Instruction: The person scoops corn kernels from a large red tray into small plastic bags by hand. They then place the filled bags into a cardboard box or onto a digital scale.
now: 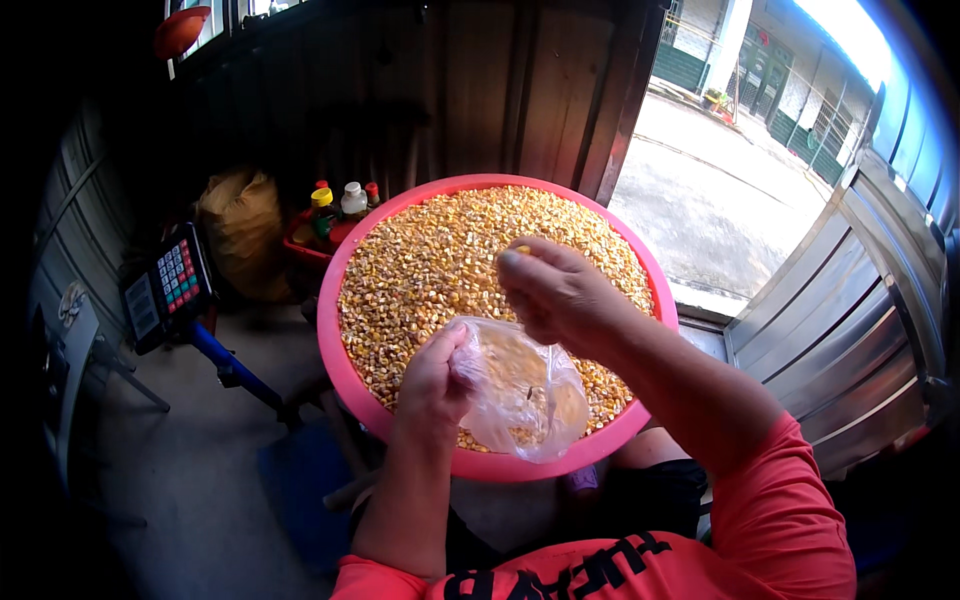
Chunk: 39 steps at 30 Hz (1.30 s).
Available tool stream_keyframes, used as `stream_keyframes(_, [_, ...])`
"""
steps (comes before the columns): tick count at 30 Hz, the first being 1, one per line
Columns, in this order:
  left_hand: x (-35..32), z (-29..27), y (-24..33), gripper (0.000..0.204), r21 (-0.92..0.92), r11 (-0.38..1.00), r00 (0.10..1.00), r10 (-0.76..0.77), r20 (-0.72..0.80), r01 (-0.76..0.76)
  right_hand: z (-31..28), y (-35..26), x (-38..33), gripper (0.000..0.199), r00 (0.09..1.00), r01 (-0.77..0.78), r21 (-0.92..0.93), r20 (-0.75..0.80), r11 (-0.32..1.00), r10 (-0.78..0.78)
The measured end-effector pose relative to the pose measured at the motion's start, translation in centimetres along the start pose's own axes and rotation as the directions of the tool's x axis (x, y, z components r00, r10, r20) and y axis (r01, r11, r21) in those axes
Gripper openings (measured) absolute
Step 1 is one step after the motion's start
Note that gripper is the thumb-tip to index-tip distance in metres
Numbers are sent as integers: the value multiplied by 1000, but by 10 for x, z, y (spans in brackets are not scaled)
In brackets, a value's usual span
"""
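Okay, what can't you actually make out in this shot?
Head view only:
- Left hand: palm and grip on the plastic bag face away.
- Right hand: fingertip contents too small.
- Pink basin: near rim hidden by bag and arms.
- Bottles: partly behind the basin.

A grey concrete floor (190, 470) carries the things. At far left a blue-framed weighing scale (168, 285) with a keypad stands on it, with a yellowish sack (243, 230) beyond and a red crate (305, 250) of bottles just right of the sack. A blue mat (300, 480) lies near.
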<state>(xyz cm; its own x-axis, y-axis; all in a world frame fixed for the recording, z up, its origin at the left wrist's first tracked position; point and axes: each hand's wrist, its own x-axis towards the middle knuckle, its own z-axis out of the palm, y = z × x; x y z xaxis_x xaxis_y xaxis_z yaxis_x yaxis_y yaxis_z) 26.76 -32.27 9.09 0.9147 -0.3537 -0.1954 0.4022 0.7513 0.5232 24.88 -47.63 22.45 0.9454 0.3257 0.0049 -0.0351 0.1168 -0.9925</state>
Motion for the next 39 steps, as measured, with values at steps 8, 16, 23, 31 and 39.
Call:
stream_keyframes(8, [-3, -5, 5, 10, -85, 996, 999, -33, 35, 36, -13, 63, 3, 23, 897, -404, -134, 135, 905, 421])
stream_keyframes(16, [-4, 5, 0, 8, -123, 990, 997, -75, -36, 70, -18, 75, -12, 22, 934, 212, -938, 277, 274, 225])
stream_keyframes(23, [-1, -9, 1, 9, -124, 991, 997, -62, -54, 55, -41, 56, -15, 14, 892, 447, -738, 325, 505, -315])
stream_keyframes(31, [-4, -1, 0, 6, -112, 992, 997, -57, -56, 51, -94, 101, -5, 24, 996, -46, -980, -60, 194, -66])
stream_keyframes(39, [1, -11, -2, 5, -122, 991, 998, -56, 24, 59, -76, 107, -18, 15, 994, -110, -976, -108, 187, 22])
